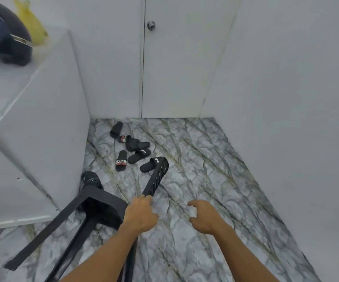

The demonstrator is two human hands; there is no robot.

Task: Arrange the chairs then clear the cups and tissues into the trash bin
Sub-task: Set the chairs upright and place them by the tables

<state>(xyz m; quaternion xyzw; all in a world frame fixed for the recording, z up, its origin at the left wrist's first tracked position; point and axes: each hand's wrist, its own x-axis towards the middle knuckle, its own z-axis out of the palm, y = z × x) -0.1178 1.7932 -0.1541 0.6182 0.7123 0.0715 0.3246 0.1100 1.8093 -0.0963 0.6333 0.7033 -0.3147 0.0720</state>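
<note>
Black chair (103, 204): tipped on marble floor (195, 180), left hand (140, 214) clamped around backrest; right hand (204, 215) empty, fingers loosely curled.

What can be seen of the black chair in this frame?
The black chair looks like moulded plastic, with a slotted backrest and straight legs. It is tipped over, legs pointing toward the camera, backrest reaching toward the slippers. It sits on the marble-patterned floor beside the white cabinet. The left hand grips its backrest; the right hand is off it.
</note>
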